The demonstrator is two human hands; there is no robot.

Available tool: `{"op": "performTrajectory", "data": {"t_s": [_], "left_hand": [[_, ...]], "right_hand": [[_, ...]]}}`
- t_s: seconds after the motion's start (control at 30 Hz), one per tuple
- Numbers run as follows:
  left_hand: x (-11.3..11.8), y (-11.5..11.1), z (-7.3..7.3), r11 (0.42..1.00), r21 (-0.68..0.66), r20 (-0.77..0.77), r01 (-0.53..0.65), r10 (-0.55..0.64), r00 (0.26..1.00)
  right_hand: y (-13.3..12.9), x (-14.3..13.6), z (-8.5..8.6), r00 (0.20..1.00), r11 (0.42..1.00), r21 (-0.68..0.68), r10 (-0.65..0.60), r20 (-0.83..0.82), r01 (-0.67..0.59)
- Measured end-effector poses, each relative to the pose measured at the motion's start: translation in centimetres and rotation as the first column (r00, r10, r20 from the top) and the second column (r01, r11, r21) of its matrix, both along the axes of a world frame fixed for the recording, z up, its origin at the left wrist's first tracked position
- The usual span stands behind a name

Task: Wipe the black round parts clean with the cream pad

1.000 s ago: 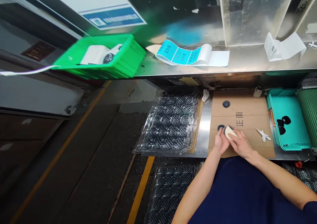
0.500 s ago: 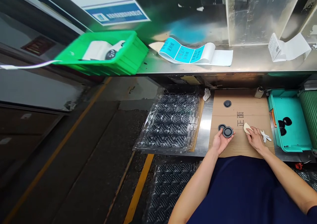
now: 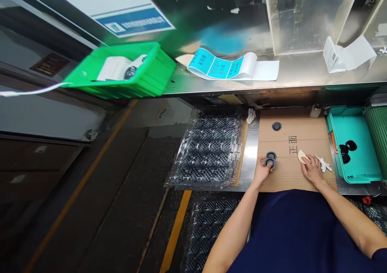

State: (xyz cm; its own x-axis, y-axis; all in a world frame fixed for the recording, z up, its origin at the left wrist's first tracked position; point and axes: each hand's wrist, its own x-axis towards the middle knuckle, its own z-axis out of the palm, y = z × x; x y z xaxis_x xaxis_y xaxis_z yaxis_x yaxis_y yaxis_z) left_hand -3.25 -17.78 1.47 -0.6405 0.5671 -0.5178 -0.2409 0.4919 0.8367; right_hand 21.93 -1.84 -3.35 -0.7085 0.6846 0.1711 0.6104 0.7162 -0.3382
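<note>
My left hand (image 3: pixel 262 171) pinches a round dark grey disc with a raised rim (image 3: pixel 270 164) at the left side of the cardboard sheet (image 3: pixel 284 176). Just beyond it, partly overlapped, lies a second grey disc (image 3: pixel 271 155). A third disc (image 3: pixel 276 126) rests alone farther back on the cardboard. On the right, my right hand (image 3: pixel 312 170) has its fingers closed on a small cream-coloured pad (image 3: pixel 302 156), held at the cardboard. Beside that hand sits a crumpled white piece (image 3: pixel 324 164), perhaps cloth or a glove.
A teal bin (image 3: pixel 367 152) with several black round parts stands at right. Clear plastic trays (image 3: pixel 208 150) are stacked at left. On the shelf above are a green bin (image 3: pixel 151 73), a blue label strip (image 3: pixel 222 67) and folded paper (image 3: pixel 347 57). A small bottle (image 3: pixel 315 111) stands behind the cardboard.
My left hand has moved left with the disc and turned over, from palm-up under it to fingers gripping it from above, near the second disc. My right hand has barely moved.
</note>
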Motion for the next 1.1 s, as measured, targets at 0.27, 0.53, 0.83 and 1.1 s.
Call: {"op": "performTrajectory", "data": {"t_s": [0.27,0.53,0.83,1.1], "left_hand": [[-3.9,2.2,-0.6,0.964,-0.107,-0.353,0.242,-0.264,0.898],[-3.3,3.7,-1.6,0.894,-0.331,-0.469,0.301,-0.433,0.770],[-1.6,2.5,-0.9,0.830,-0.436,-0.532,0.349,-0.550,0.644],[-0.9,2.4,-0.2,0.789,-0.445,-0.557,0.425,-0.615,0.558]], "right_hand": [[0.0,0.0,-0.1,1.000,1.000,-0.006,0.004,-0.011,-0.004],[-0.1,0.0,0.0,1.000,1.000,-0.015,-0.009,-0.007,0.008],[-0.2,0.1,-0.1,1.000,1.000,-0.023,-0.010,0.006,0.011],[-0.1,0.0,0.3,1.000,1.000,-0.015,-0.005,-0.009,0.005]]}}
